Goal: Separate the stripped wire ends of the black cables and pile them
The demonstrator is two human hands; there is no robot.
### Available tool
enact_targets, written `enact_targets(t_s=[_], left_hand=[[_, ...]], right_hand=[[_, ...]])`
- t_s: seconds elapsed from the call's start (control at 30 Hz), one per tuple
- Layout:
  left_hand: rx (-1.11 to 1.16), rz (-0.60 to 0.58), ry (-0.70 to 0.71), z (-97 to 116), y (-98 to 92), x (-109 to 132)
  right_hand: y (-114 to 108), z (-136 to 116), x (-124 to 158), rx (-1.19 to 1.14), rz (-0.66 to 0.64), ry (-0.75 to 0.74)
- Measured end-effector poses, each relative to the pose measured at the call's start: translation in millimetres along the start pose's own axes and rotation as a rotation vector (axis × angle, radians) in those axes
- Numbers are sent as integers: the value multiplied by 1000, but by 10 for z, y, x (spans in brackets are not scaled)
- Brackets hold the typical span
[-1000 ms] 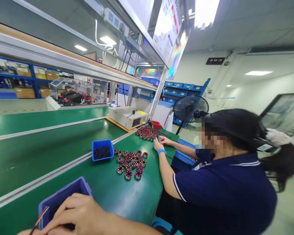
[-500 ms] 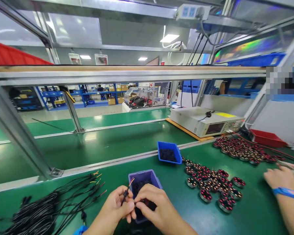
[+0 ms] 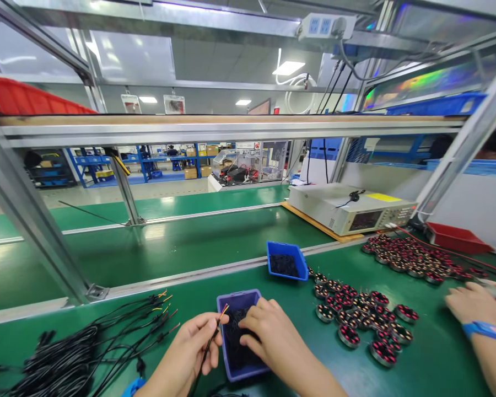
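Observation:
My left hand (image 3: 198, 342) is closed on a black cable (image 3: 207, 353); its stripped end, with thin red and yellow wires (image 3: 223, 311), sticks up past the fingertips. My right hand (image 3: 273, 342) is over a purple bin (image 3: 220, 353), its fingers bent down and apart from the thumb, and I see nothing held between them. Small black parts (image 3: 235, 353) fill the bin, too fine to make out singly. To the left lies a bundle of black cables (image 3: 62, 358) with coloured wire ends pointing away from me.
A blue bin (image 3: 301, 267) of black pieces stands behind the purple one. Several round motor stators with copper windings (image 3: 355, 309) lie to the right, more farther back. A grey instrument (image 3: 351, 207) and a red tray (image 3: 458, 238) stand beyond. A co-worker's hand (image 3: 475, 303) works at far right.
My right hand has come away from the cable and moved over the purple bin, fingers parting. The left hand still holds the cable, now slightly lower and further left.

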State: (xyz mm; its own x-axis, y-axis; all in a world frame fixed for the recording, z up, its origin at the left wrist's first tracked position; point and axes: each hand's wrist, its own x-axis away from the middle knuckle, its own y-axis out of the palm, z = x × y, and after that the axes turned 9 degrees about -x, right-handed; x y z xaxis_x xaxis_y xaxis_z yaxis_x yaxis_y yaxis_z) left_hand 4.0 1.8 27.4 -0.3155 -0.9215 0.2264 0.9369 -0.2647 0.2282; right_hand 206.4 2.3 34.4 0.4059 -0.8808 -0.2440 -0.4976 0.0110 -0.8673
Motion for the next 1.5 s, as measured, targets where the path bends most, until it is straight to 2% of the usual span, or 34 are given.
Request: enact_targets(t_s=[0.1,0.2,0.33,0.43,0.57,0.63,0.77,0.9,1.2,1.5], left_hand=[[36,-11,9,38,17,-15],[-9,11,-15,127,78,-18],[-117,18,4,157,176,-40],[-194,-24,17,61,195,-68],[-216,-24,74,-62,162,-98],[-217,-14,96,-77,143,-109],[-267,-8,105,-62,116,-123],[-299,2,103,-59,110,-125],[-283,-58,89,-64,101,-109],[-221,-31,76,-47,128,-85]], right_hand=[[208,-5,-89,75,-47,0],[307,-11,-131,86,-48,1],[275,-2,-103,45,-8,24],[220,-7,-50,-21,39,35],[185,-36,3,-115,101,44],[179,-54,17,-217,176,61],[153,-106,48,-531,429,75],[119,-165,89,-612,560,56],[153,-145,78,-647,569,76],[174,-157,93,-704,547,113]])
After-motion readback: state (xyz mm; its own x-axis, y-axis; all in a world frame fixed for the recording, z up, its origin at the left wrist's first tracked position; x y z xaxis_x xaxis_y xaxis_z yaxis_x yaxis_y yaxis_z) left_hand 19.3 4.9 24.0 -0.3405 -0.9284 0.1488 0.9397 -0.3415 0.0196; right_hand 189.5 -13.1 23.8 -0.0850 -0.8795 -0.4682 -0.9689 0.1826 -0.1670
